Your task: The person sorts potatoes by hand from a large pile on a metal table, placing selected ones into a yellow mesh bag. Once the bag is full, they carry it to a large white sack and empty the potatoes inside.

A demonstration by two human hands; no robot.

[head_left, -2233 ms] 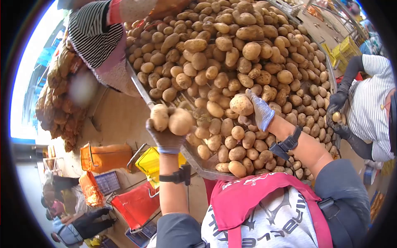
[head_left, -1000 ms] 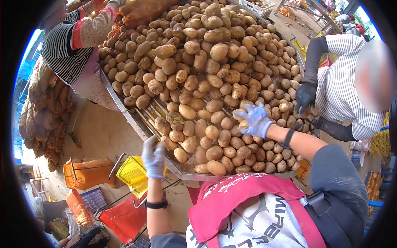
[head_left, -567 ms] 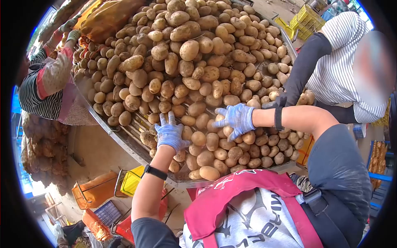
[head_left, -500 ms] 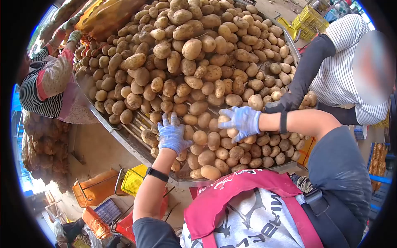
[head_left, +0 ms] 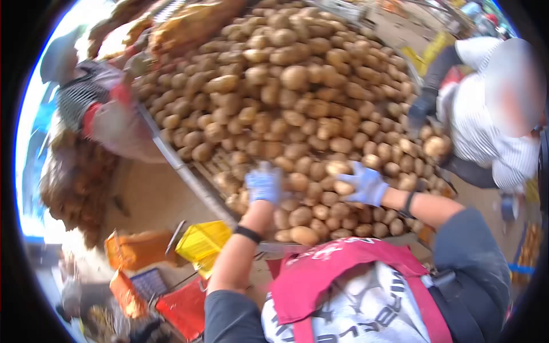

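Potatoes (head_left: 304,235), likely firm but bruisable, best cupped round the middle; right hand (head_left: 369,185), fingers apart; left hand (head_left: 263,186), fingers too blurred to tell.

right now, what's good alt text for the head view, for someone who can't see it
A person's gloved left hand and right hand reach into a large heap of potatoes on a metal-edged table. One co-worker is at the left, a second co-worker at the right, with a yellow container at lower left.

Perhaps "MI" on grey shirt (head_left: 357,303)
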